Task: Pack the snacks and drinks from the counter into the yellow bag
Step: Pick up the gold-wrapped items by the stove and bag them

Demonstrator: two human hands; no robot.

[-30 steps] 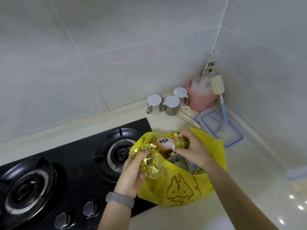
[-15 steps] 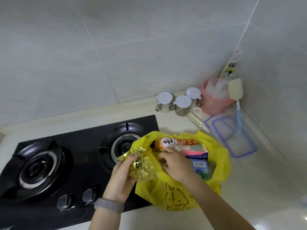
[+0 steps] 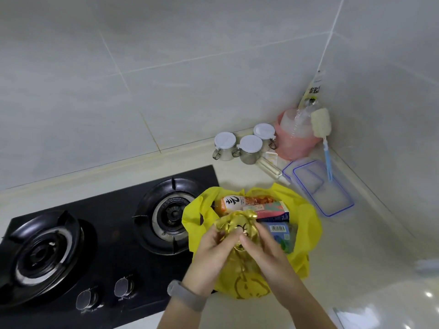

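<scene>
The yellow bag (image 3: 308,224) stands open on the counter, right of the stove. Inside it lie an orange and white drink bottle (image 3: 234,202), a pink and teal box (image 3: 270,208) and a blue packet with a barcode (image 3: 279,230). Over the bag's near side, both hands hold a crinkly gold snack packet (image 3: 235,224). My left hand (image 3: 213,255) grips its left part. My right hand (image 3: 263,250) pinches its right part. The lower part of the packet is hidden between my hands.
A black two-burner gas stove (image 3: 95,233) fills the left, its knobs at the near edge. Three steel cups with white lids (image 3: 247,146), a pink container (image 3: 294,138), a blue-handled brush (image 3: 327,160) and clear blue-rimmed lids (image 3: 325,191) stand in the back right corner.
My left hand has brought the gold packet from the bag's left edge to over its opening. My right hand has come out of the bag and taken hold of the packet too.
</scene>
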